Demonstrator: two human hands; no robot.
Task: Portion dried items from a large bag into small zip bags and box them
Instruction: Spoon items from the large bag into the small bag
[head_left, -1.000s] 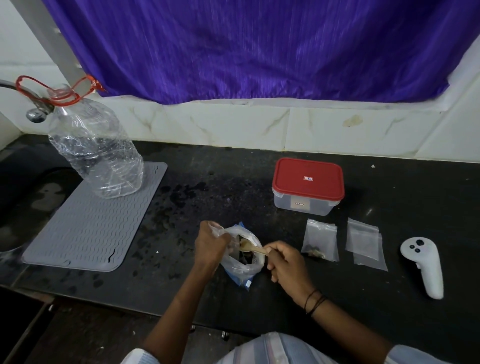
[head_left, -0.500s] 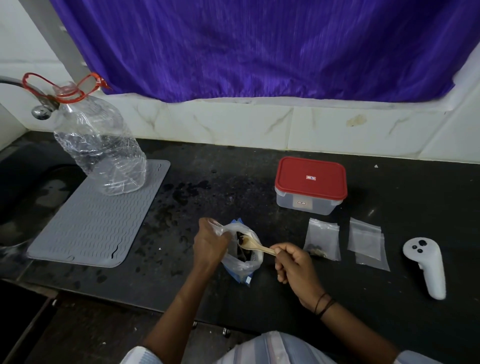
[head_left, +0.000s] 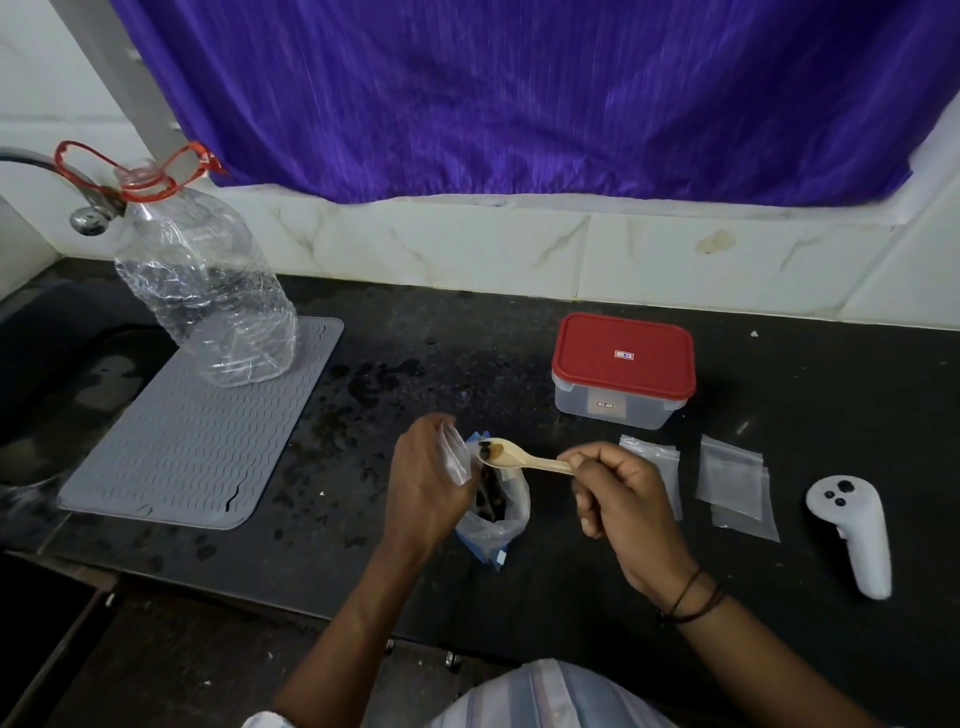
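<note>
Pinching spoon (head_left: 524, 458) in right hand (head_left: 621, 512) grip; left hand (head_left: 426, 483) grips bag (head_left: 498, 512); box (head_left: 623, 369) labels unreadable.

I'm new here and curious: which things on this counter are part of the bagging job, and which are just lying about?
In use: large bag, spoon, small zip bags, red-lidded box, left hand, right hand.

Lying about: water bottle, grey mat, white controller.

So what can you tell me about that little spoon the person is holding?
The spoon is small and pale tan, looking like wood or light plastic, with an oval bowl and a short flat handle. The right hand pinches the handle's end, holding it roughly level. Its bowl carries a few dark dried pieces and sits just above the open mouth of the large bag, which the left hand holds open on the black counter.
</note>
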